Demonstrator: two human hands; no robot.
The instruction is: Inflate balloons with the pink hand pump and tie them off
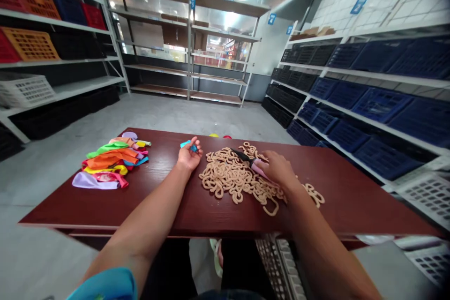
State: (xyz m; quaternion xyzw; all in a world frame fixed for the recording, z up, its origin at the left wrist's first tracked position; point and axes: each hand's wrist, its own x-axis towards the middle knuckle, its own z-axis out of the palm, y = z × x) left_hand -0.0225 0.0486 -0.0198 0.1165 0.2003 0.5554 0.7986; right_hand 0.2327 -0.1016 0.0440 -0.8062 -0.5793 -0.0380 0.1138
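By the left hand (190,155), a blue piece (193,148) is pinched near the desk's (161,150) far edge; by the right hand (279,168), a pink-handled tool (242,155) is gripped over beige loops (225,171), probably for reach. Balloons (112,157) are heaped by the left edge, apparently for separation.

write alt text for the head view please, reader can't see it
A person's right hand holds what look like black-and-pink scissors at a tan heap of loops on a dark red table. The left hand holds a small blue piece; colourful limp balloons lie farther left.
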